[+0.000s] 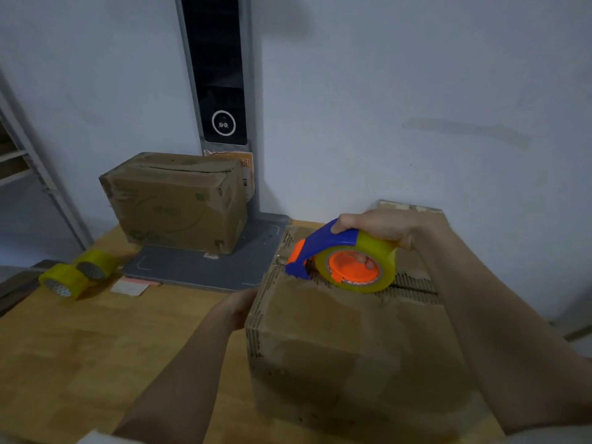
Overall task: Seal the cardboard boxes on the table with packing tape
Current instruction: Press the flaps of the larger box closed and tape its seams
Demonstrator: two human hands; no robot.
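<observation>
Two spare tape rolls (pixel 77 274) lie at the far left of the bench (pixel 80 347). A far box (pixel 174 200) stands on a grey base (pixel 198 267). The left hand (pixel 238 307) reaches from the near edge to the left side of the near box (pixel 336 347); its fingers are hidden, so I cannot tell their state. The right hand (pixel 381 230) curls over the tape dispenser (pixel 342 261) on the box top, one finger in the orange core. The dispenser's long axis runs left to right, blue nose pointing left at the box's far-left edge.
</observation>
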